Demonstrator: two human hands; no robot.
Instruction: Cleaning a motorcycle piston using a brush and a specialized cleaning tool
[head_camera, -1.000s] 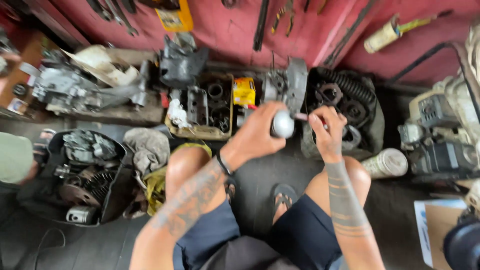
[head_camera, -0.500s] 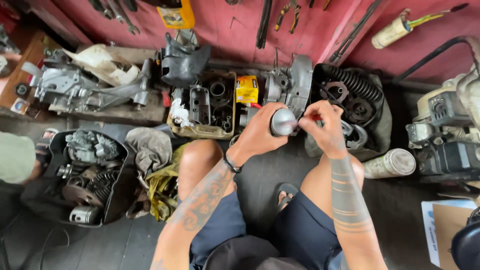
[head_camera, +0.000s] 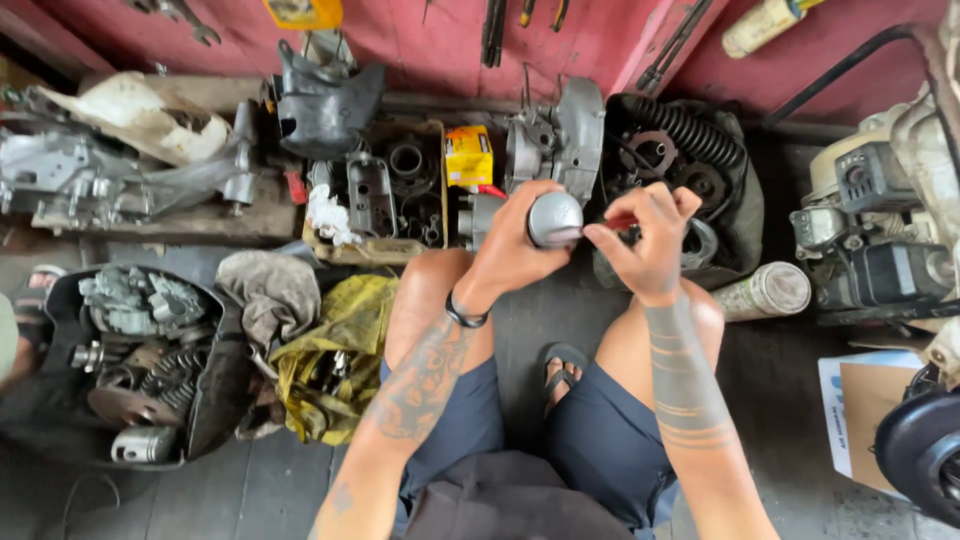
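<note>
Dark plank floor (head_camera: 250, 490) below a red wall (head_camera: 420, 60), engine parts along its foot. Left hand (head_camera: 510, 250) curled round a grey piston (head_camera: 555, 220), held above the knees. Right hand (head_camera: 650, 245) pinches at the piston's side, fingertips (head_camera: 597, 236) touching. Yellow box (head_camera: 468, 155) just behind.

We grip a round grey metal part (head_camera: 555, 219) in our left hand (head_camera: 515, 250), our right hand (head_camera: 648, 240) pinching at its side above a tray of engine parts (head_camera: 385, 195).
</note>
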